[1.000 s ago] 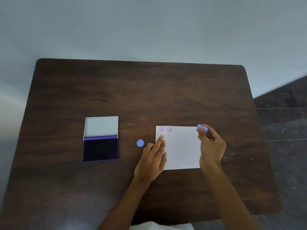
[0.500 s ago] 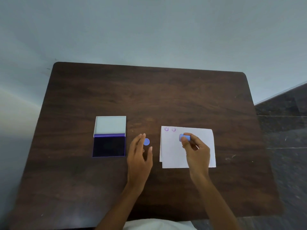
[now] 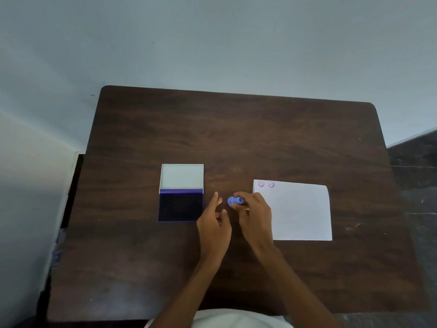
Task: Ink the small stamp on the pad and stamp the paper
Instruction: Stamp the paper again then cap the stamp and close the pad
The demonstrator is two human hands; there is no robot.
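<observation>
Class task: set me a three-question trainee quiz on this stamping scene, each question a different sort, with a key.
1. True or false: the ink pad has its lid open.
2. How many smiley prints are on the paper?
3. Where is the small stamp? A) on the pad B) in the right hand, between pad and paper C) on the paper

Key: 1 true; 2 two; 3 B
</observation>
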